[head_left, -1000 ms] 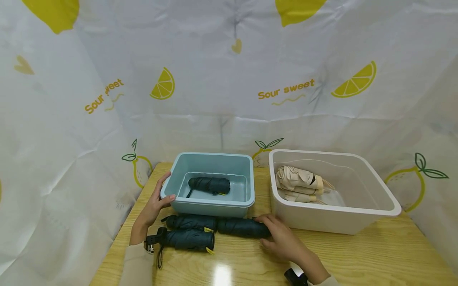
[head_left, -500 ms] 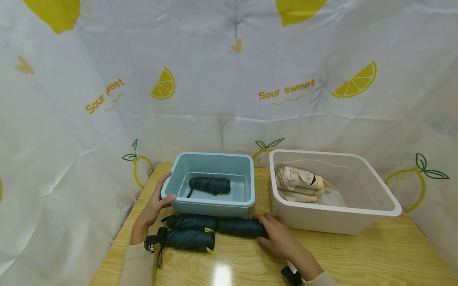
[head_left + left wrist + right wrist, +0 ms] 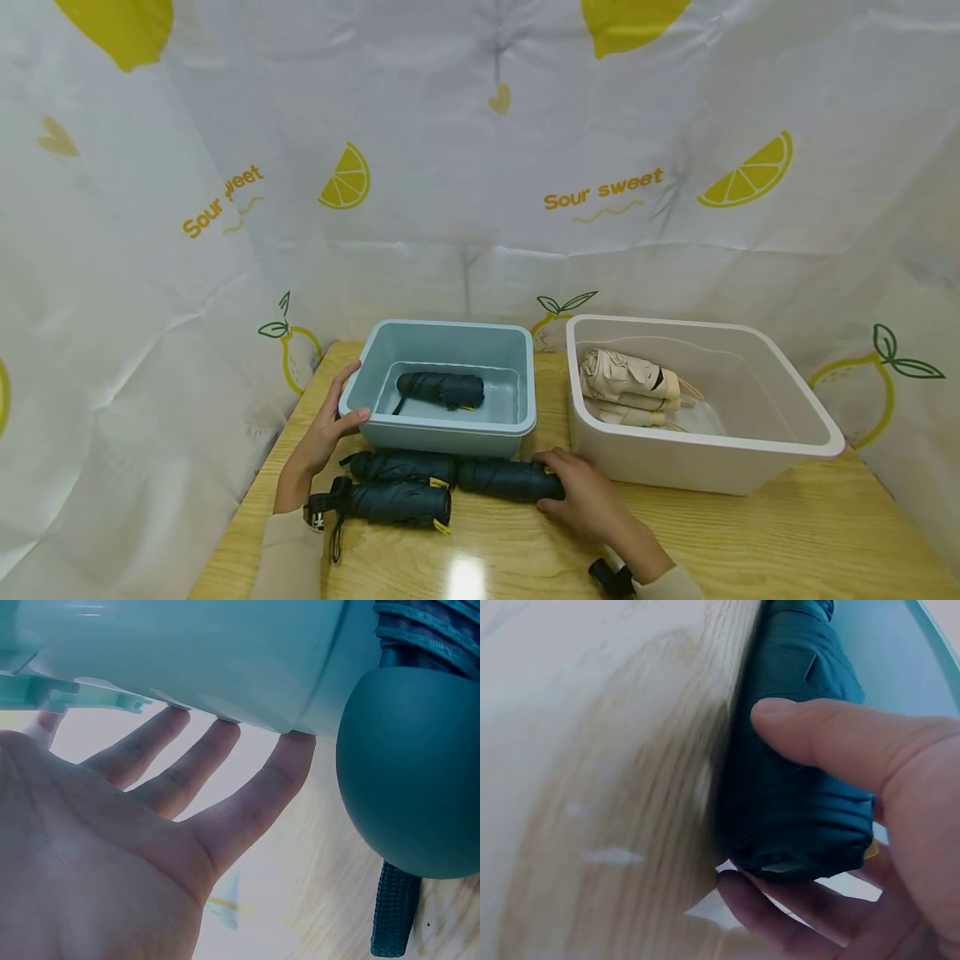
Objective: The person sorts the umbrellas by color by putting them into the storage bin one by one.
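One dark folding umbrella lies on the tabletop; right hand clamped on its three-o'clock end, thumb over top, probably because the round body could roll. From it: two matching umbrellas toward nine; pale-blue bin at eleven, one dark umbrella inside. Left hand, fingers apart, touches that bin, apparently steadying it. White bin at two holds beige umbrellas; colours seemingly kept separate. Wood-grain surface, glare just past six; lemon-print curtain toward twelve.
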A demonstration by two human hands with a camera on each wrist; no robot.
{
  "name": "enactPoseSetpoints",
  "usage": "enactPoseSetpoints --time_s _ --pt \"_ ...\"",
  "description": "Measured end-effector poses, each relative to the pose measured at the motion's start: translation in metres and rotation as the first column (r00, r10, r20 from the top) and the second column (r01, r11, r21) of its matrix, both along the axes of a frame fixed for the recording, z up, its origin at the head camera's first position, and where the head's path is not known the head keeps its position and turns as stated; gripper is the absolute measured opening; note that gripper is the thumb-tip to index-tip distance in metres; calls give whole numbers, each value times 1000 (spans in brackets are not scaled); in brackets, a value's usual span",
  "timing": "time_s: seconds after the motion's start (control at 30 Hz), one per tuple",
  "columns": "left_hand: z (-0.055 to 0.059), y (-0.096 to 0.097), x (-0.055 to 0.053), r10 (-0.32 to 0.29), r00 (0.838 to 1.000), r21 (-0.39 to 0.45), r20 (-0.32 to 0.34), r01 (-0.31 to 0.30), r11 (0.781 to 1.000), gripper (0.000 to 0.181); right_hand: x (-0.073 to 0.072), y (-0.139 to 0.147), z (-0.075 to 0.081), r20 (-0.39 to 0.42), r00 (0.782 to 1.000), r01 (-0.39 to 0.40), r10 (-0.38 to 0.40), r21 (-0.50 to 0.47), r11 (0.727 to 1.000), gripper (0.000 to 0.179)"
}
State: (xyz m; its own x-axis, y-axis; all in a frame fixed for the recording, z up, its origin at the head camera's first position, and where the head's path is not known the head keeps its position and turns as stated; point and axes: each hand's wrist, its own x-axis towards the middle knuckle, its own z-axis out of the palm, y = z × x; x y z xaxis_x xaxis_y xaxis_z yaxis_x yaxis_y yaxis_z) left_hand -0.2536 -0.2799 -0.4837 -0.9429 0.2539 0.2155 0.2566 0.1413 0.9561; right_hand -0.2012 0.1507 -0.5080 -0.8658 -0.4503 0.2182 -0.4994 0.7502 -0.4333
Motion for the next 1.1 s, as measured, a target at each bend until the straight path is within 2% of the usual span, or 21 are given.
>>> enactPoseSetpoints --time_s 0.2,0.33,0.47,0.57,0.7,0.77,0.83,0.93,1.03,1.1 --pt "0 0 0 -1 1000 2 3 1 1000 79 1 4 -2 4 1000 -17 17 -107 994 54" --pt "-1 0 0 0 1000 2 5 0 1000 78 2 6 -3 39 999 -12 22 -234 972 54" --pt "-1 0 -1 2 1000 -1 2 -2 1000 78 3 7 -1 115 993 24 15 -331 943 52" --pt "-1 0 -1 3 1000 0 0 -3 1000 78 3 8 1 203 979 71 7 -370 926 52" --pt "-1 0 -1 2 1000 0 -1 -2 1000 78 4 8 4 311 950 133 -1 -402 906 55" --pt "-1 0 -1 2 1000 0 -2 -2 1000 78 4 8 5 365 931 155 18 -439 885 56" --pt "-1 0 -1 0 1000 0 -5 0 1000 78 5 8 5 420 905 169 64 -495 852 58" --pt "-2 -1 -1 -3 1000 1 -9 3 1000 78 6 9 4 492 857 194 156 -588 785 61" --pt "-1 -1 -1 -6 1000 1 -12 6 1000 78 7 10 3 536 815 228 219 -644 730 62" --pt "-1 -1 0 -5 1000 0 -12 5 1000 78 8 10 3 556 795 253 241 -666 702 63"
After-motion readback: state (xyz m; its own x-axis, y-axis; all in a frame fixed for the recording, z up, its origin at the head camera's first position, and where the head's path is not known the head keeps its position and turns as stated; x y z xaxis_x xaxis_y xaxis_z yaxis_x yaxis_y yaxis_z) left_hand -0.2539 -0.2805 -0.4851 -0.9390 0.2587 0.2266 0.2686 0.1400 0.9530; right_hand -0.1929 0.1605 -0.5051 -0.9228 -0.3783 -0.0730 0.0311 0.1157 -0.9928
